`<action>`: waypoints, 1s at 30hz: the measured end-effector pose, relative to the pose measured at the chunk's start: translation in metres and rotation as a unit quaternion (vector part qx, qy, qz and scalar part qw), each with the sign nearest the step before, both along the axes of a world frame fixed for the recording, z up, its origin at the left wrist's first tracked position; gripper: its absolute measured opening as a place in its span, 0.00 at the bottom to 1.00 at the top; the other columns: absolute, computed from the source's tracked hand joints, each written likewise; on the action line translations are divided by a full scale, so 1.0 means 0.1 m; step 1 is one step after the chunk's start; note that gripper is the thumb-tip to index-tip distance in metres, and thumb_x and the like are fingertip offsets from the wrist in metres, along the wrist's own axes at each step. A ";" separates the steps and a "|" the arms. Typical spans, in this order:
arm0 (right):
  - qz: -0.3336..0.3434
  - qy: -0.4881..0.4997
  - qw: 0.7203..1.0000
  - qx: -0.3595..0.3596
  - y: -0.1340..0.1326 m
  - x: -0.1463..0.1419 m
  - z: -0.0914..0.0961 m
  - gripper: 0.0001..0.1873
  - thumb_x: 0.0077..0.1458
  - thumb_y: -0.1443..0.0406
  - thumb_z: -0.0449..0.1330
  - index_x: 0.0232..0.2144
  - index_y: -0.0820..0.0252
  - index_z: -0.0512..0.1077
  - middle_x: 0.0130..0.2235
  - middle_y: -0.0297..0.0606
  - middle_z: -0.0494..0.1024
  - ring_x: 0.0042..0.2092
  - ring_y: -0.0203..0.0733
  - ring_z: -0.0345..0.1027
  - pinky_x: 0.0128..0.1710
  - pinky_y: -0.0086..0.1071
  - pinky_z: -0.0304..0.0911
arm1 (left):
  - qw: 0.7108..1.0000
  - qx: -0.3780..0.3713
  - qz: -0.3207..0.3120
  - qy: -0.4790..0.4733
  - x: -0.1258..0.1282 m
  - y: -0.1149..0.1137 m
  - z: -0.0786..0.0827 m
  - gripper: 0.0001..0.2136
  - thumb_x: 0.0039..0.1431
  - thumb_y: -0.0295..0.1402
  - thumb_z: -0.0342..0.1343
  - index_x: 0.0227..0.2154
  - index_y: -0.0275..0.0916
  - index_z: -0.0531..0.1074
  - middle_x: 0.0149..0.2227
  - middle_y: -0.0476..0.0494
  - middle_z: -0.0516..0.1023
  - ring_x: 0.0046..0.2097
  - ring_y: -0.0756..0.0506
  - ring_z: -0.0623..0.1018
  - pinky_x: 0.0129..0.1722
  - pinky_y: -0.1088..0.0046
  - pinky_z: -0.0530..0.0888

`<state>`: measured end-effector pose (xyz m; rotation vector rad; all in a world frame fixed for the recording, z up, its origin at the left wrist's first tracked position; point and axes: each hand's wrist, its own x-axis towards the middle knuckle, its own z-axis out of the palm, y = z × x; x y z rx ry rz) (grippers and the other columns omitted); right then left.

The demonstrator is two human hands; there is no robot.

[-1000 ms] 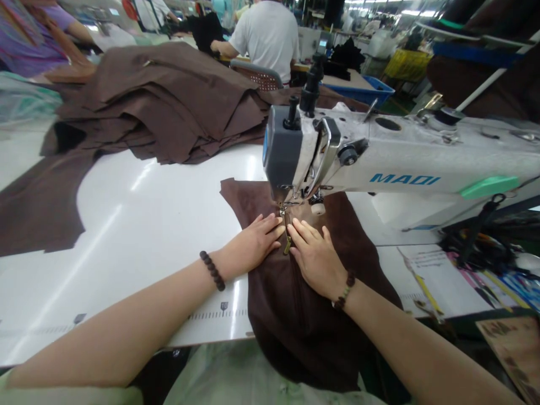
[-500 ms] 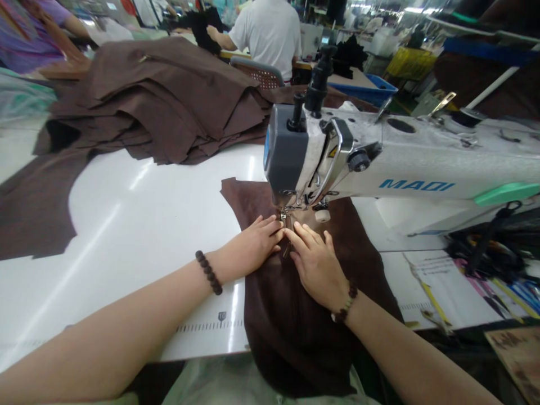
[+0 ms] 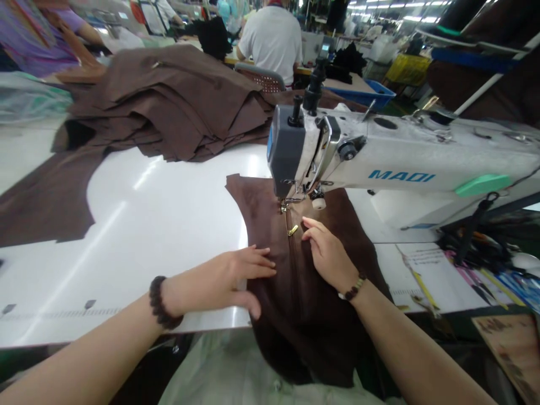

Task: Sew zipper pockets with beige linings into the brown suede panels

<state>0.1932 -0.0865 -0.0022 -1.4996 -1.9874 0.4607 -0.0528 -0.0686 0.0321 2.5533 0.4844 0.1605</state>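
Observation:
A dark brown fabric piece [image 3: 274, 292] lies under the needle area of the sewing machine [image 3: 291, 152] and hangs over the table's front edge. A zipper [image 3: 293, 264] runs down its middle, with a gold zipper pull [image 3: 292, 230] just in front of the presser foot [image 3: 284, 208]. My left hand [image 3: 236, 278] is open, fingers stretched and thumb spread, over the fabric's left edge. To the right of the zipper pull, my right hand [image 3: 329, 253] rests loosely bent at the fabric, its fingers a little apart and nothing seen in them.
A heap of brown fabric pieces [image 3: 177, 101] covers the table's back left. On the right lie a marked paper [image 3: 426, 270], scissors and pens. A person in a white shirt [image 3: 272, 39] sits beyond the machine, near a blue bin [image 3: 379, 95].
Both hands have come away from the presser foot. My left hand has moved left and nearer with its fingers spreading; my right hand has shifted right, uncovering the zipper pull.

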 end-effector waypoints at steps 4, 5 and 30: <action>0.110 -0.025 0.993 -0.039 -0.45 0.07 0.13 0.13 0.59 0.67 0.47 0.44 0.62 0.65 0.57 0.46 0.62 0.60 0.39 0.54 0.59 0.41 0.53 | 0.988 0.134 0.013 0.078 -0.13 -0.51 -0.12 0.43 0.44 0.43 0.65 0.61 0.40 0.51 0.61 0.29 0.53 0.62 0.31 0.53 0.57 0.43 0.53; 0.151 -0.040 0.986 -0.059 -0.60 0.08 0.17 0.16 0.59 0.64 0.48 0.49 0.62 0.62 0.58 0.46 0.61 0.61 0.40 0.51 0.60 0.43 0.50 | 0.978 0.185 0.029 0.086 -0.12 -0.62 -0.18 0.40 0.48 0.38 0.64 0.61 0.42 0.48 0.62 0.30 0.51 0.62 0.30 0.53 0.55 0.40 0.53; -0.166 0.302 0.910 -0.231 -1.26 -0.04 0.29 0.34 0.46 0.41 0.53 0.41 0.60 0.75 0.43 0.38 0.76 0.55 0.48 0.62 0.55 0.37 0.62 | 0.940 0.274 0.130 -0.154 0.44 -0.77 -0.23 0.10 0.65 0.30 0.44 0.33 0.34 0.70 0.29 0.45 0.69 0.29 0.49 0.69 0.27 0.74 0.68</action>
